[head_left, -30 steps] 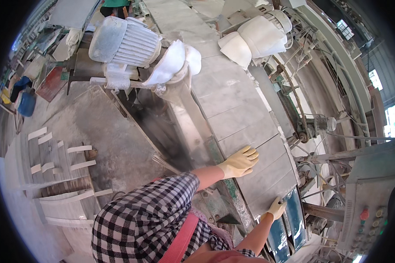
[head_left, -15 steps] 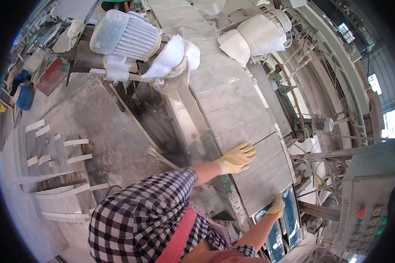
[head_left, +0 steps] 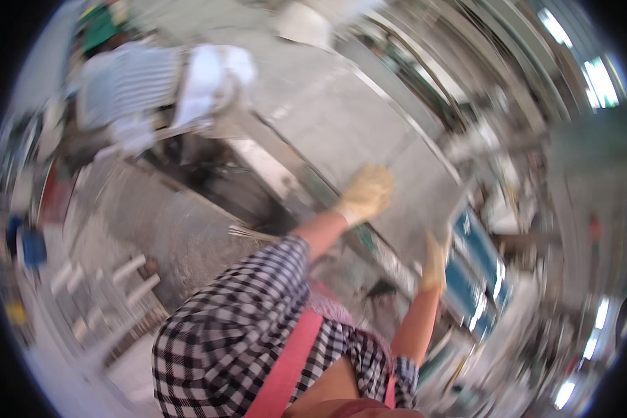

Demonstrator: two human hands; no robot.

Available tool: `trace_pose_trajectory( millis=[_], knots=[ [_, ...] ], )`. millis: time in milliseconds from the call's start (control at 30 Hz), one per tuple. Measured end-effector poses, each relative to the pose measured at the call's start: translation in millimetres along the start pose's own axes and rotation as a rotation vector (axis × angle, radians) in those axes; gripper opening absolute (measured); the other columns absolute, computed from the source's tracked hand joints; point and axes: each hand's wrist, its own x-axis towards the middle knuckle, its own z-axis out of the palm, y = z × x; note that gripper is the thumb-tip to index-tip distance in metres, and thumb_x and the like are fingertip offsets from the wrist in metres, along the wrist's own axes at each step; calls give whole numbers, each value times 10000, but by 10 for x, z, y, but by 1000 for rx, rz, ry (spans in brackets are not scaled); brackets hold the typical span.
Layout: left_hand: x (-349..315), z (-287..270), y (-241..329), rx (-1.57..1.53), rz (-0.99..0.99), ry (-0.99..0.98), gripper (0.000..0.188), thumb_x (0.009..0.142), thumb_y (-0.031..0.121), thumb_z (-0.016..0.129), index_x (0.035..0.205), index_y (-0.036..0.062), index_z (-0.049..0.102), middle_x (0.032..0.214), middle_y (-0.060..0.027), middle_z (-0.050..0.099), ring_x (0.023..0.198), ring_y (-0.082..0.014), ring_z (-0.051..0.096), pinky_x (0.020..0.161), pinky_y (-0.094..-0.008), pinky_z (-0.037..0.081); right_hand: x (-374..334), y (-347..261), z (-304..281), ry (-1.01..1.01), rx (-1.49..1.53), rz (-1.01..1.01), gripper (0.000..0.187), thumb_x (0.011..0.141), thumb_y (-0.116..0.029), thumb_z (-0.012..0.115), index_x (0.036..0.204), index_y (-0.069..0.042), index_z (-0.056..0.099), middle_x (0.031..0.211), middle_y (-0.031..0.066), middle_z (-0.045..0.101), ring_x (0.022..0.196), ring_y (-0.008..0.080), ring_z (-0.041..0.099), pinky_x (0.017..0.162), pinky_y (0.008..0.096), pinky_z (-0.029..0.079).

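Grey stone slabs (head_left: 341, 118) lie in a row along a machine bed that runs from the far middle toward me. My left hand (head_left: 368, 195), in a pale yellow rubber glove, rests palm down on the nearer slab, its fingers blurred but lying flat. At the slab's near end is my right hand (head_left: 435, 263), gloved alike, with thumb and fingers apart against the edge. Motion blur hides the exact contact there. Neither glove shows anything gripped.
Glossy blue strips (head_left: 477, 268) continue the bed on the near right. A ribbed motor (head_left: 129, 83) with white coverings stands at far left. Pale offcut strips (head_left: 143, 289) lie at left near a blue container (head_left: 33, 247). A grey-green control cabinet (head_left: 585, 202) stands at right.
The whole view has swung and blurred, with the motor shifting left. In the picture, both hands sit higher; my right hand is turned more upright at the slab's end.
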Motion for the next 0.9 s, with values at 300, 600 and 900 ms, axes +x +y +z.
trace_pose_trajectory(
  millis=[300, 600, 900],
  knots=[
    [-186, 158, -463, 9, 27, -41, 488, 935, 292, 596, 1337, 14, 597, 1420, -163, 578, 1364, -332, 478, 1186, -495, 289, -135, 75, 112, 341, -523, -54, 344, 818, -148, 639, 1129, -4, 663, 1018, 256, 694, 972, 415, 672, 850, 451, 526],
    [320, 503, -281, 33, 90, -162, 599, 879, 316, 685, 1388, 31, 549, 1443, -171, 557, 1382, -346, 461, 1187, -500, 282, -176, 86, 298, 401, -625, 57, 321, 839, -102, 549, 1134, -75, 674, 1045, 219, 700, 989, 417, 666, 842, 487, 539],
    [951, 1003, 665, 339, -224, -416, 972, 768, 609, 747, 1485, 41, 419, 1532, -102, 419, 1421, -291, 337, 1107, -530, 318, -340, -93, 363, 434, -544, 7, 170, 839, -12, 567, 976, -17, 668, 961, 258, 703, 947, 429, 690, 797, 492, 556]
  ],
)
